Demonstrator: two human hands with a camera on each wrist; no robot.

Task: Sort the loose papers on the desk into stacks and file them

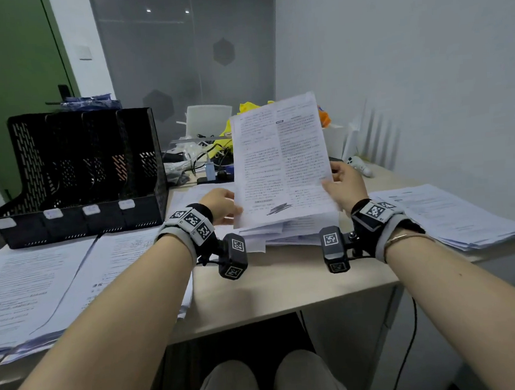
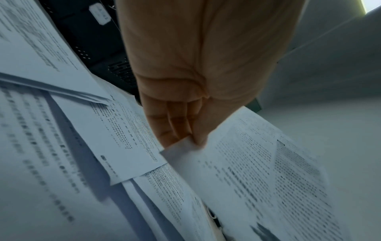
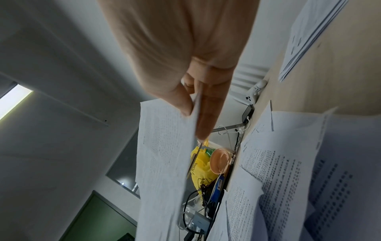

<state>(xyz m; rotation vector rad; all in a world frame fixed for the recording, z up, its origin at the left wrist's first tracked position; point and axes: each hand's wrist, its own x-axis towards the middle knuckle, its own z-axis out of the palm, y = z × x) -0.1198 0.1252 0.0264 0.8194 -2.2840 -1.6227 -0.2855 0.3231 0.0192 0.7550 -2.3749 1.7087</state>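
Note:
A printed sheet [image 1: 281, 160] stands nearly upright above the messy middle pile of papers [image 1: 282, 232]. My left hand [image 1: 236, 209] pinches its lower left edge; the left wrist view has the fingers [image 2: 177, 128] closed on the sheet's corner [image 2: 181, 146]. My right hand [image 1: 329, 184] pinches the right edge, thumb and forefinger [image 3: 206, 120] clamping the sheet [image 3: 163, 154]. Two flat stacks [image 1: 29, 287] [image 1: 118, 263] lie at the left, and another stack [image 1: 450, 216] at the right. A black mesh file organiser [image 1: 77, 175] with several labelled slots stands at the back left.
Behind the pile lie cables, a small blue bottle [image 1: 209, 167], a yellow bag [image 1: 245, 109] and a white chair [image 1: 208, 119]. A white router [image 1: 367, 137] stands by the right wall. Bare desk top [image 1: 285, 283] runs along the front edge.

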